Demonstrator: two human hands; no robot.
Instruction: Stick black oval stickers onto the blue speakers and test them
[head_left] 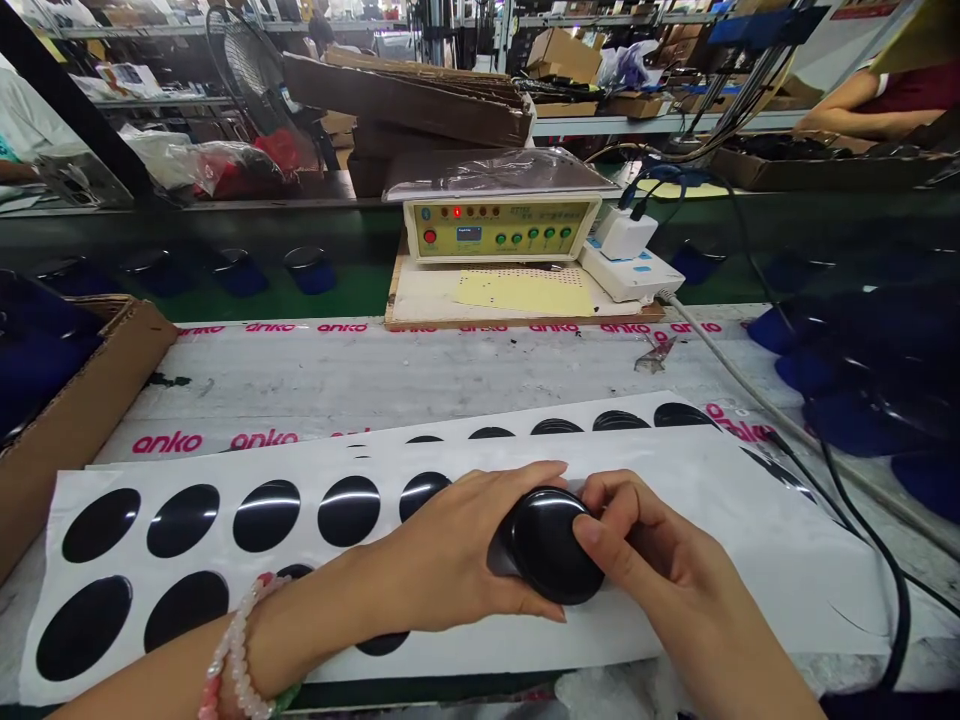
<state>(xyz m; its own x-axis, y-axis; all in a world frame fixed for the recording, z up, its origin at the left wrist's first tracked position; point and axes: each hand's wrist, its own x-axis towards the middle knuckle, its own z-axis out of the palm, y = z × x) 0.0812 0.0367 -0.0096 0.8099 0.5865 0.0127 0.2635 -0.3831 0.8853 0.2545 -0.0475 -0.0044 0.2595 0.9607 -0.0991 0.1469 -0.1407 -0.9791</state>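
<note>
A dark round object with a glossy black top (556, 545) is in my left hand (450, 545), whose fingers and thumb wrap round its sides. At the right edge of that black top, the thumb and bent fingers of my right hand (656, 550) press together. Whether a thin piece is pinched there is too small to tell. Beneath both hands lies a white sheet (750, 560) bearing rows of black ovals (349, 511), some hidden under my left forearm. Another sheet with black ovals (679, 414) shows behind it.
A cardboard box (90, 400) of blue items stands left. At the back are a control unit (499, 230) and a white power strip (630, 272). Blue items (862, 400) and cables (847, 480) lie right. A person's arm (847, 110) shows at the upper right.
</note>
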